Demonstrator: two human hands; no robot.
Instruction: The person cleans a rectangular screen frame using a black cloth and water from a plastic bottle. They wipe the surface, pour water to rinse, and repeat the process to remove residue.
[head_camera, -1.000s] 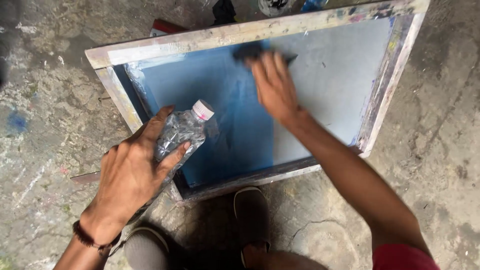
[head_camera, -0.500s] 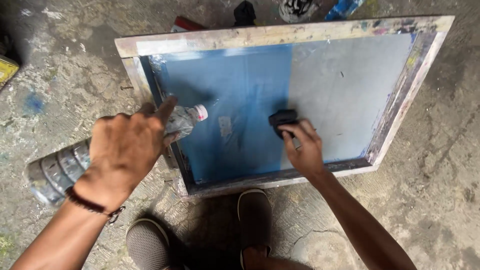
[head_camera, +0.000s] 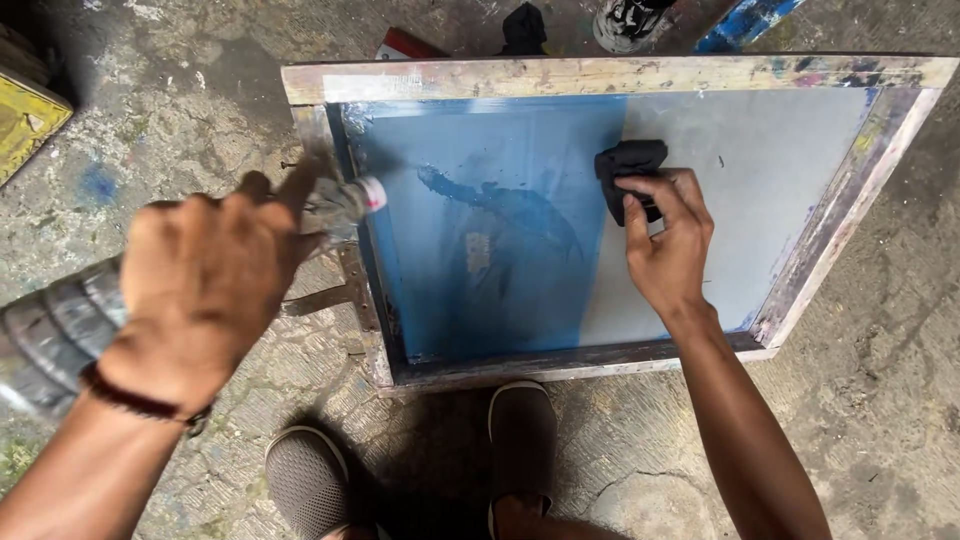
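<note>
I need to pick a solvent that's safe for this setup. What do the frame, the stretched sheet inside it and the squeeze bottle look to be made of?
Frame: apparently bare wood, worn and paint-stained, with grain showing. Sheet: probably fine mesh fabric, taut and matte, grey on one side, blue and wet-streaked on the other. Bottle in the left hand: likely thin clear plastic, crinkled, though blurred. The right hand presses a black rag, seemingly soft cloth.

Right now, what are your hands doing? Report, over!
Left hand gripping clear plastic bottle, cap toward the screen-printing frame. Right hand pressing black rag on the blue-coated mesh. Nothing in the way.
</note>
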